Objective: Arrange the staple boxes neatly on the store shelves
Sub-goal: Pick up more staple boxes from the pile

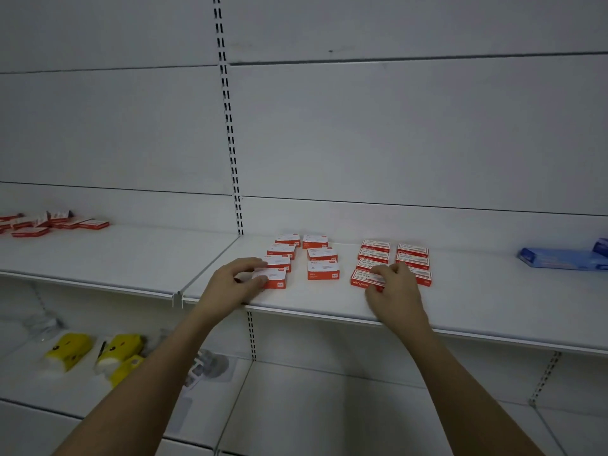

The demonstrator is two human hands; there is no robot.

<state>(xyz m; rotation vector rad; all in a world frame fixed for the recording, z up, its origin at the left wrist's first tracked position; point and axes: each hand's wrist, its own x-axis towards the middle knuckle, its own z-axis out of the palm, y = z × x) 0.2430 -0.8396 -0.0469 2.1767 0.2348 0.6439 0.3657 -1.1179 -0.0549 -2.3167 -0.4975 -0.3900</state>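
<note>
squaring the rows, we pinched the front left box [270, 278] in our left hand [234, 282]; our right hand [393, 284] gripped the front flat box [366, 278], long axis across the shelf [312, 304], both at the front.

Box labels are too small to read; the right hand [393, 284] fingers cover two boxes' [368, 278] near ends.

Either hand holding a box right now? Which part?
Left hand grips the front box of the leftmost column at its left end, thumb and fingers around it. Right hand pinches the front box of the third column at its right end.
</note>
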